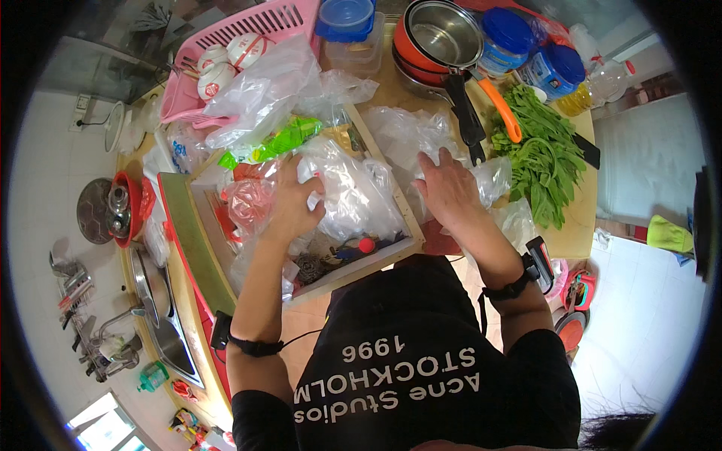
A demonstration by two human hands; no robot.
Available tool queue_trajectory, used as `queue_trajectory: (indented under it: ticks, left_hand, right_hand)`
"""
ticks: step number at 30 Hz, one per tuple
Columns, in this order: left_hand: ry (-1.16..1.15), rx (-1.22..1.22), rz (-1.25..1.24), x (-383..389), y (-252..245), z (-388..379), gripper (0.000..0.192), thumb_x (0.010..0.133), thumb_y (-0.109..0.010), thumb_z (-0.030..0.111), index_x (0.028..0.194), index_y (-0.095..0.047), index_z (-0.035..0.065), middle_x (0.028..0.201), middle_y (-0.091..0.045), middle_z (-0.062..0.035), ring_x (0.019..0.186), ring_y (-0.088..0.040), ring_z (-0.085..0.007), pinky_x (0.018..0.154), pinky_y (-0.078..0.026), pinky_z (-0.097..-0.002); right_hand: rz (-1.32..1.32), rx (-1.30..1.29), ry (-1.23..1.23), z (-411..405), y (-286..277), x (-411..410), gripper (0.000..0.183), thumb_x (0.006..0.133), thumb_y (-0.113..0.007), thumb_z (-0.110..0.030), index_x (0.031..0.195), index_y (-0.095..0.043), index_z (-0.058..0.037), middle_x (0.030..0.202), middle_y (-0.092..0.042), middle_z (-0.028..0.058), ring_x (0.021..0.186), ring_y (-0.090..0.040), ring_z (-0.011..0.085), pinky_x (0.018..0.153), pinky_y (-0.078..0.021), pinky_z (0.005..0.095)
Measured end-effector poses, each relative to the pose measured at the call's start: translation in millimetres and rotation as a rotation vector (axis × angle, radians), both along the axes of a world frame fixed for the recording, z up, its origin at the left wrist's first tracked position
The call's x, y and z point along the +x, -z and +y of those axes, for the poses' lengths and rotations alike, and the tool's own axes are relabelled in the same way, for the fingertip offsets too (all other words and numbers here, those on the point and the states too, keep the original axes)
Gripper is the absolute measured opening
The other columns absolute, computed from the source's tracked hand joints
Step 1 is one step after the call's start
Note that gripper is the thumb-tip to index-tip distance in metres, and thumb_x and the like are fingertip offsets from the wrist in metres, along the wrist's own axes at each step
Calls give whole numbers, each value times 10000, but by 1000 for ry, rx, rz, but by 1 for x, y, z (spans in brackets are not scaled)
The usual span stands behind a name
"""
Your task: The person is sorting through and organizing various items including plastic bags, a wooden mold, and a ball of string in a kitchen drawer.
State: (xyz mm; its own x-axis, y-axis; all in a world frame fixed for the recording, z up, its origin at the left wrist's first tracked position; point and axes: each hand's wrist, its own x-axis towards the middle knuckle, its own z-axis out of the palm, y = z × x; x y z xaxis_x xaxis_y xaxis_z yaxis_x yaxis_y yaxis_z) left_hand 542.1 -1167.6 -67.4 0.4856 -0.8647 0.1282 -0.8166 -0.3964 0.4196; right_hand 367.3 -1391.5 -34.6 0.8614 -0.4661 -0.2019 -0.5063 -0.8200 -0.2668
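An open drawer [414, 248] in front of me is filled with plastic bags. My left hand [296, 200] is inside it, fingers curled, beside a crumpled red plastic bag [251, 200] and clear plastic bags [350, 191]; whether it grips one I cannot tell. A green snack packet [290, 137] lies just beyond that hand. My right hand [448, 183] rests with spread fingers on clear plastic bags [412, 132] on the counter right of the drawer. A steel wool scourer [309, 268] and a red round cap [366, 244] lie at the drawer's near end.
Beyond the drawer stands a pink plastic basket [248, 25] with bowls. Orange saucepans [440, 39] are stacked behind my right hand, their handles pointing towards me. Leafy greens [541, 163], blue-lidded jars [505, 42] and an oil bottle [581, 98] stand right. A sink [177, 344] is at left.
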Motion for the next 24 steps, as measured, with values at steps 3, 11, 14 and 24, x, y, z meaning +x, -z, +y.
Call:
queue_trajectory:
  ticks: [3, 11, 14, 24]
  left_hand:
    - [71, -31, 69, -9, -29, 12, 198, 575, -696, 61, 733, -581, 86, 1303, -368, -282, 1238, -338, -456, 1007, -302, -537]
    - [22, 242, 125, -28, -62, 85, 251, 533, -717, 51, 693, -524, 54, 1271, -438, -240, 1202, -406, -421, 1002, -323, -484]
    - [-26, 292, 109, -19, -64, 118, 223, 542, -687, 62, 714, -546, 49, 1264, -436, -249, 1193, -411, -406, 1009, -302, -510]
    - [-301, 462, -70, -15, -53, 169, 416, 628, -563, -70, 988, -684, 99, 1364, -360, -210, 1265, -366, -354, 1028, -310, -472]
  right_hand:
    - [-170, -62, -96, 5, -8, 1, 309, 804, -633, -211, 1060, -592, -43, 949, -584, 172, 908, -601, 338, 770, -496, 409]
    - [-456, 114, -268, 54, 11, 22, 496, 725, -715, -254, 1141, -548, -41, 1235, -455, 246, 1118, -478, 385, 916, -403, 459]
    - [-313, 19, -337, 65, 25, 26, 607, 694, -743, -272, 1190, -501, -20, 1302, -367, 275, 1187, -410, 413, 953, -369, 475]
    - [-403, 175, -427, 78, 19, 64, 701, 687, -734, -149, 1295, -419, 3, 1330, -327, 303, 1146, -433, 442, 962, -381, 446]
